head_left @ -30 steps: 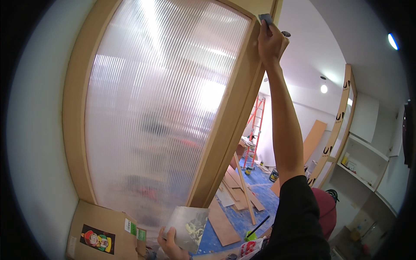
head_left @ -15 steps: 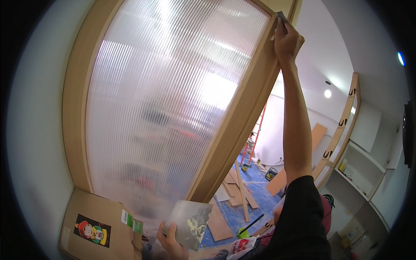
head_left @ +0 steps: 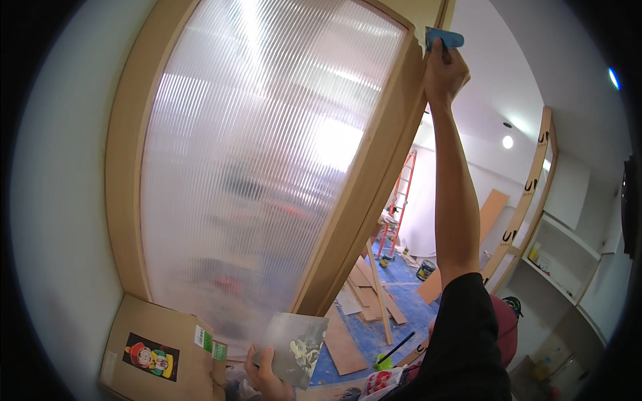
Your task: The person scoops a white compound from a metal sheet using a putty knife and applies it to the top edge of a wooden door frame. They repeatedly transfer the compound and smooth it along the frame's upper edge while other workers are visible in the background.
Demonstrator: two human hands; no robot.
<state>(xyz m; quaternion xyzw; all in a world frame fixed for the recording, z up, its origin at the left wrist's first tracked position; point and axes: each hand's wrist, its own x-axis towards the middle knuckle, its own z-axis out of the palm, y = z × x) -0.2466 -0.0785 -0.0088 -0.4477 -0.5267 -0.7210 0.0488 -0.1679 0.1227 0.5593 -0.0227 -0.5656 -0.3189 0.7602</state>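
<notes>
High up, my right hand [head_left: 446,77] pinches a blue putty scraper [head_left: 447,38] at the upper right corner of a wooden frame [head_left: 364,180]. A pale putty-like patch shows on the wood beside the blade. The frame surrounds a ribbed translucent panel [head_left: 267,154]. Low in the view, my left hand [head_left: 271,379] grips a flat grey plate [head_left: 281,342] by its left edge, thumb on top. Cream-coloured putty [head_left: 304,351] is smeared over the plate's right part.
A cardboard box [head_left: 154,314] stands at lower left against a white wall [head_left: 60,234]. Beyond the frame, boards [head_left: 344,344] lie on blue floor sheeting [head_left: 401,294] near an orange ladder [head_left: 403,200]. White shelving [head_left: 568,247] is at right. A maroon shape [head_left: 506,327] shows behind my sleeve.
The scraper has turned, so its blue face now shows, and my right hand has dropped slightly. My left hand keeps the plate in nearly the same place. The view has shifted a little.
</notes>
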